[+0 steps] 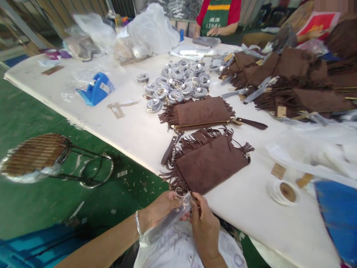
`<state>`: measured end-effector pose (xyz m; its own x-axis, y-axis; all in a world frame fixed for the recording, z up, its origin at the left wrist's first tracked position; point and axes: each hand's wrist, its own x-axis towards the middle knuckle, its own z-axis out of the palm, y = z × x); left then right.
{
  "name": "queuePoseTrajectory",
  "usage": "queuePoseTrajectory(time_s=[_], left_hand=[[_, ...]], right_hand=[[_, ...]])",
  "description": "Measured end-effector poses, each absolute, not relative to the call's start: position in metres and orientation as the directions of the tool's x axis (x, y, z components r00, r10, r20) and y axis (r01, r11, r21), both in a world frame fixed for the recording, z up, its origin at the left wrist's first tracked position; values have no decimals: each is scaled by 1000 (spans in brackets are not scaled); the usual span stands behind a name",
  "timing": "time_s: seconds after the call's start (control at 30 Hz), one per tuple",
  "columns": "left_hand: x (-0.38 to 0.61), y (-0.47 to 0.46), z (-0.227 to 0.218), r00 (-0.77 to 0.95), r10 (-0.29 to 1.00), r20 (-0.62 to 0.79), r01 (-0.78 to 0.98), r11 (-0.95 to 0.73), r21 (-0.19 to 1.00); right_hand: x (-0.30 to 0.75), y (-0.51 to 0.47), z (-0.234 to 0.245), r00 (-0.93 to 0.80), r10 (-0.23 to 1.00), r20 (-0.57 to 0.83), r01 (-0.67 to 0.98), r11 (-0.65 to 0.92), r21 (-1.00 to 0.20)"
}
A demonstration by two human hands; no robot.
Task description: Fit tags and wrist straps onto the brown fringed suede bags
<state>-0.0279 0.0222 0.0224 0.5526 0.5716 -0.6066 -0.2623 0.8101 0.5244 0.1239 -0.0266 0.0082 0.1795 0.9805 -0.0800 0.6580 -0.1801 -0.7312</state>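
Progress looks early to me: my left hand [161, 207] and right hand [203, 225] are both pinched shut on a plastic-wrapped strap [167, 222] at the near edge of the table [131, 130], its clasp touching the nearest fringed bag [212, 162]. Not clipped on yet, I reckon. Heap of wrapped straps [177, 83] further back, bag pile [286, 75] far right, so lots left.

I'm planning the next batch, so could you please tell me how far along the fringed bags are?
One fringed bag lying apart looks finished. The left hand and right hand pinch a wrapped strap at the near bag. The coiled straps and bag pile look untouched.
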Motion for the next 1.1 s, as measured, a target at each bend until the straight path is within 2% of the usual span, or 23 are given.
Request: queuePoseTrajectory(time_s=[0.1, 0.17, 0.23, 0.33, 0.4, 0.47, 0.53, 0.63, 0.73, 0.8, 0.93, 1.03, 1.1], left_hand=[[-25, 22, 23, 530, 584, -615, -249, 800, 546], [-22, 23, 25, 526, 598, -604, -249, 788, 563], [-20, 23, 26, 522, 622, -584, -278, 771, 573], [-17, 24, 26, 514, 644, -567, -308, 756, 578], [-16, 26, 25, 499, 643, -581, -269, 752, 601], [-15, 28, 24, 470, 645, -602, -213, 745, 632], [-14, 29, 23, 432, 658, -616, -175, 732, 659], [-14, 28, 20, 411, 686, -601, -172, 706, 687], [-16, 26, 19, 408, 698, -588, -164, 690, 705], [-17, 26, 21, 393, 698, -599, -138, 689, 712], [-18, 28, 28, 385, 731, -563, -143, 650, 747], [-16, 28, 26, 359, 775, -520, -172, 602, 780], [-12, 26, 21, 298, 797, -526, -189, 589, 786]], right_hand=[[126, -28, 3, 140, 990, 2, 723, -101, -684], [127, -28, 2, 143, 990, -4, 696, -104, -711], [127, -26, 2, 161, 985, -54, 617, -143, -773], [126, -22, 3, 200, 959, -201, 406, -268, -874], [124, -20, 3, 223, 932, -286, 277, -342, -898], [122, -18, 3, 240, 920, -309, 243, -365, -899], [121, -16, 3, 236, 930, -281, 320, -347, -882], [121, -16, 5, 183, 960, -210, 533, -277, -799], [126, -17, 11, 105, 986, -131, 756, -165, -634], [133, -15, 18, 25, 999, -31, 854, -38, -519], [151, 4, 29, -185, 971, 152, 902, 229, -366], [160, 20, 28, -323, 938, 127, 881, 347, -321], [162, 25, 26, -348, 934, 83, 876, 355, -327]])
